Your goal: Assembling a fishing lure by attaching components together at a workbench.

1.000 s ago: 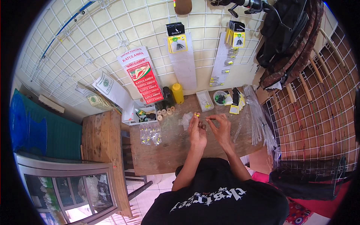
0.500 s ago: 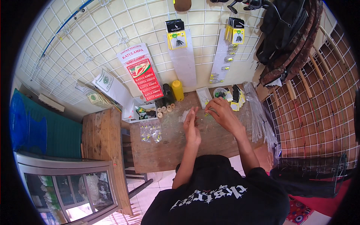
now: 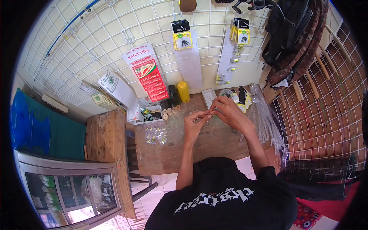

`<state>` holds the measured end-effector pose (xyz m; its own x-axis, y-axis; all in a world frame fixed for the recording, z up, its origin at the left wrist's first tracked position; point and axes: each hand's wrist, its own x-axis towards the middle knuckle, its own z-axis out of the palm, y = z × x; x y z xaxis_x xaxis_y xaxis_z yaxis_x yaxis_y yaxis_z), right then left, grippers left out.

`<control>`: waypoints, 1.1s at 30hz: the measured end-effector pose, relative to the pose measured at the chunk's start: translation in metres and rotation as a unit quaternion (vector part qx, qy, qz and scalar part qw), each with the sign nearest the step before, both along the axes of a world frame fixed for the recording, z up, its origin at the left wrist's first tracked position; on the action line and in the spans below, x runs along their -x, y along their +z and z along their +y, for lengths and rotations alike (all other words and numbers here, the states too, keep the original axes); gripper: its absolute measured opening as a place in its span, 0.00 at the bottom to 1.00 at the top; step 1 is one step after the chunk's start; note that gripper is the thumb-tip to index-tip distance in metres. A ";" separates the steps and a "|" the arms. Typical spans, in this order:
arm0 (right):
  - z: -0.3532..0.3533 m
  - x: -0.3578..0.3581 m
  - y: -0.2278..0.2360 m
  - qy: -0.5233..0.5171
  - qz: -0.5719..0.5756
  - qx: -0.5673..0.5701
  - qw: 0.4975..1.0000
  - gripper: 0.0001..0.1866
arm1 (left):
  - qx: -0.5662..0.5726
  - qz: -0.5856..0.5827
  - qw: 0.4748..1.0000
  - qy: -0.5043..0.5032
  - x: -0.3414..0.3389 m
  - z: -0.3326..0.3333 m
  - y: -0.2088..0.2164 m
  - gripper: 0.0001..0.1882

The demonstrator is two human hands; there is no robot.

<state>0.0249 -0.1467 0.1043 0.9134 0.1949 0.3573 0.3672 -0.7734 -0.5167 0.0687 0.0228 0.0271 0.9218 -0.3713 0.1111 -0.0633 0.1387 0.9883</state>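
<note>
My left hand [image 3: 195, 120] and my right hand [image 3: 229, 114] meet above the wooden table [image 3: 172, 153], fingertips pinched together. Whatever lies between the fingers is too small and covered to make out. Just behind my right hand stand a white open tray [image 3: 209, 98] and a round tub [image 3: 226, 92] with dark and green bits in it, partly covered by the hand. Left of my left hand lie small clear plastic packets [image 3: 156, 134] with yellow-green pieces inside.
Spools [image 3: 171, 110], a yellow bottle [image 3: 183, 92] and a white box [image 3: 145, 115] line the table's back left. Black-and-yellow packs [image 3: 243, 99] and long clear plastic sleeves [image 3: 264, 119] lie at right. Wire-grid walls hold hanging packs [image 3: 182, 38] and dark bags [image 3: 291, 38].
My left hand has turned from upright, extended fingers to a pinch against my right fingertips. My right hand, earlier holding a small yellow-green piece, has shifted slightly. The view has tilted a little.
</note>
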 end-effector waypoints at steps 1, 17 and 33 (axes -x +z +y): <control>0.000 0.000 0.001 -0.001 -0.001 0.000 1.000 0.05 | 0.018 0.011 1.000 -0.011 0.000 0.000 -0.001 0.11; -0.005 -0.003 -0.005 0.006 0.000 0.017 1.000 0.05 | 0.041 0.092 0.989 -0.105 -0.001 0.007 -0.008 0.11; -0.014 0.048 -0.067 -0.002 0.101 0.033 0.994 0.06 | -0.244 -0.127 0.959 -0.073 0.028 0.029 -0.043 0.10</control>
